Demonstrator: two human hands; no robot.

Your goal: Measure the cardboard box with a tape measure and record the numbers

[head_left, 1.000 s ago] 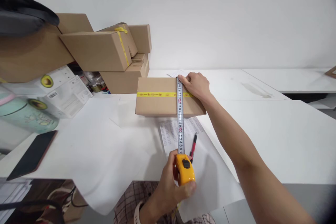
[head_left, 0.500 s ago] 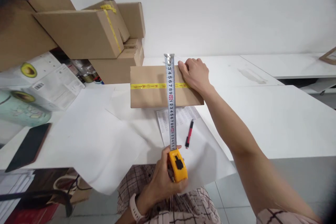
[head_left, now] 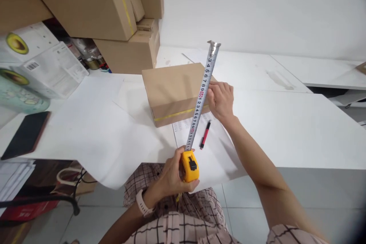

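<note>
My left hand (head_left: 174, 173) is closed around the yellow case of a tape measure (head_left: 190, 166). Its metal blade is drawn out, slanting up and to the right over a brown cardboard box (head_left: 171, 87), with the hooked end beyond the box. A yellow tape strip runs along the box's near side. My right hand (head_left: 221, 101) grips the box's right end, its fingers partly hidden behind the blade and the box. A red and black pen (head_left: 205, 134) lies on printed paper (head_left: 183, 126) just in front of the box.
Large cardboard boxes (head_left: 82, 4) are stacked at the back left, beside a white carton with avocado pictures (head_left: 48, 68). A dark flat phone-like object (head_left: 25, 133) lies at the table's left edge. White paper sheets (head_left: 100, 137) overhang the front edge. A wall stands behind.
The box has tipped, so its taped face now points toward me and downward. My right hand has shifted to its end. The tape blade has swung to the right.
</note>
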